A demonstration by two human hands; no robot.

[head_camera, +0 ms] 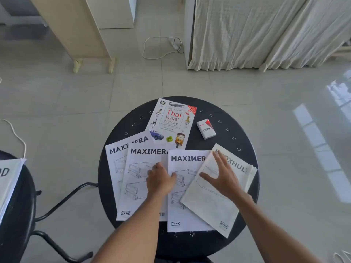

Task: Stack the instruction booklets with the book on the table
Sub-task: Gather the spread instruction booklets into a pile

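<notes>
- Both hands are lying over the spread of papers on the round black desk (114, 168): the left hand (160, 180) is resting knuckles up, fingers loosely curled, on the seam between two booklets, gripping nothing that can be seen.
- Opened flat, with fingers spread, the right hand (223, 177) is pressing palm down on the KNOXHULT booklet (212, 202) and closing around nothing.
- Four instruction booklets are fanning across the near half of the desk, all face up and overlapping.
- Farthest left, the first MAXIMERA booklet (115, 158) is lying slightly tilted, its title end pointing away from the person, mostly covered by its neighbour.
- Sitting on top of it, the second MAXIMERA booklet (140, 186) is running its long axis from near to far, title at the far end.
- Just beside that, the third MAXIMERA booklet (182, 215) is lying straight, long axis also near to far, its near edge reaching toward the desk's rim.
- Turned diagonally, the KNOXHULT booklet is overlapping the third one's right side, its title end pointing to the far right.
- Beyond the booklets, the Thai visual dictionary (171, 122) is lying face up, leaning a little clockwise, its near edge tucked against the booklets' far ends.
- To the right of the book, a small white-and-red VESS box (206, 130) is lying closed by itself; its contents are not showing.
</notes>
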